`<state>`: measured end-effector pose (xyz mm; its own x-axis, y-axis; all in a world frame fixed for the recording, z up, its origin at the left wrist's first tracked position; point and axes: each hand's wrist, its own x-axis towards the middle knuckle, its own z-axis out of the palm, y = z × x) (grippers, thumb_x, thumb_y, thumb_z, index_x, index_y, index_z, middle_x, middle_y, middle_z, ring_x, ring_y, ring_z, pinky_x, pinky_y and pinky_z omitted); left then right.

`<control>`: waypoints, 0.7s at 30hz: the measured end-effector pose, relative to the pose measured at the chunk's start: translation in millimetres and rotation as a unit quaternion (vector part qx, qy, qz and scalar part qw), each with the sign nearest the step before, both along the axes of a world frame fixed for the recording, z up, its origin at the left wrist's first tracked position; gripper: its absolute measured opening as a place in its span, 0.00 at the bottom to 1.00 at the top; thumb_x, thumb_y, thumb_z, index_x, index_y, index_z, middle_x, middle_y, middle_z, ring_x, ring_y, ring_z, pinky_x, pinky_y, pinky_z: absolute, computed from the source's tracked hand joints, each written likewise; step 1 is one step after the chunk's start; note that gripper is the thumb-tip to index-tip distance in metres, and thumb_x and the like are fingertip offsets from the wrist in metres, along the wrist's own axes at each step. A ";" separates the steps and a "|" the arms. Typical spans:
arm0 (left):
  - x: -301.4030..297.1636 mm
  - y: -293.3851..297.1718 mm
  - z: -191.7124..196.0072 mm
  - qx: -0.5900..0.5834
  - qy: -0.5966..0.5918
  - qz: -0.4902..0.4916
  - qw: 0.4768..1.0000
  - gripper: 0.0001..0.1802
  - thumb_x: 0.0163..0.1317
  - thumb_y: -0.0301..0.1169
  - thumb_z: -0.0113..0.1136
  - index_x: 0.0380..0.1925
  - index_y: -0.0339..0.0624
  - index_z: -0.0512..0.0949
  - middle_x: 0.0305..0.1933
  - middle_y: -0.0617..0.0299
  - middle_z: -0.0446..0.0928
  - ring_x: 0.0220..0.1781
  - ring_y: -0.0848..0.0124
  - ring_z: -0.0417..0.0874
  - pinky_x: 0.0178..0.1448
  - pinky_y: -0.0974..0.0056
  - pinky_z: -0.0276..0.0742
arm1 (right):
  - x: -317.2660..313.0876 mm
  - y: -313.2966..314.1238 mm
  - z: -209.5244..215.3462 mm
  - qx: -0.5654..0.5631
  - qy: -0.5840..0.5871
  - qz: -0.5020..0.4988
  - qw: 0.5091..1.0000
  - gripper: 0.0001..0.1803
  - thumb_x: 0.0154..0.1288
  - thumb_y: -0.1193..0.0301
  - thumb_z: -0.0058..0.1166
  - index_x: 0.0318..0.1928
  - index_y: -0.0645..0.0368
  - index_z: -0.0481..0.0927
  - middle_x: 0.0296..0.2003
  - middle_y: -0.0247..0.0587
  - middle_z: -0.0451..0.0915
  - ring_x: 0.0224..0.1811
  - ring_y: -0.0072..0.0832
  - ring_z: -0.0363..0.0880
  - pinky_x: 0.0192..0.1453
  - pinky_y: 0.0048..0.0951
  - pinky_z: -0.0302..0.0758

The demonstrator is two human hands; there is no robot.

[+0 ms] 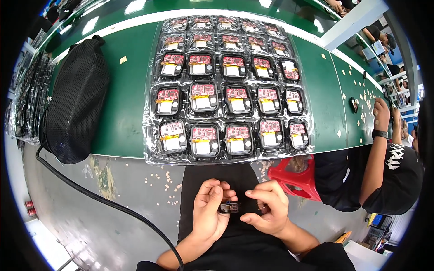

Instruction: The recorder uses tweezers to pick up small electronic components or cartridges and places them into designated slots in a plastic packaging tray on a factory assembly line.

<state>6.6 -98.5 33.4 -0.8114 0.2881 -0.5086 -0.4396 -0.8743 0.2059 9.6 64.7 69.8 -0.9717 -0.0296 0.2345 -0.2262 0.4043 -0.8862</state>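
Observation:
My left hand grips a small dark electronic module over my lap, below the table edge. Close against it on the right, my right hand has thumb and forefinger pinched together at the module's right end; what they pinch is too small to tell. Ahead of both hands, a clear plastic tray lies on the green table. Its pockets hold several rows of similar modules, each with a red circuit board, a white part and yellow tape.
A black mesh bag lies on the table to the left, and a black cable runs from it down past my lap. A red stool stands to the right. Beside it sits another person in black. Small paper bits litter the floor.

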 end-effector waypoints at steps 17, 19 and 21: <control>-23.5 -13.0 2.5 -0.275 0.424 -0.074 0.860 0.34 0.58 0.34 0.76 0.60 0.27 0.74 0.62 0.42 0.77 0.73 0.47 0.69 0.75 0.47 0.65 | -7.5 -12.8 -2.4 -0.482 -0.341 0.033 0.806 0.15 0.71 0.78 0.60 0.53 0.65 0.72 0.46 0.40 0.77 0.47 0.21 0.79 0.51 0.23 0.78; -23.0 -12.9 -0.2 -0.276 0.409 -0.071 0.867 0.37 0.55 0.36 0.78 0.60 0.27 0.74 0.61 0.42 0.78 0.73 0.48 0.70 0.73 0.48 0.68 | -9.6 -14.9 -0.9 -0.481 -0.347 0.027 0.805 0.16 0.71 0.76 0.60 0.54 0.64 0.71 0.46 0.40 0.77 0.46 0.20 0.78 0.50 0.22 0.77; -21.1 -12.6 -2.9 -0.300 0.403 -0.046 0.863 0.40 0.52 0.40 0.80 0.60 0.27 0.74 0.61 0.44 0.76 0.68 0.51 0.76 0.70 0.52 0.73 | -9.4 -16.1 -0.7 -0.480 -0.352 0.021 0.803 0.16 0.71 0.75 0.60 0.54 0.63 0.70 0.47 0.40 0.76 0.46 0.19 0.76 0.49 0.21 0.75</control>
<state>-14.5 -111.1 30.5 -0.9590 0.2519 0.1299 -0.0049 -0.4729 0.8811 0.2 48.6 69.1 -0.8766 -0.1997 -0.4379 0.4717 -0.5371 -0.6993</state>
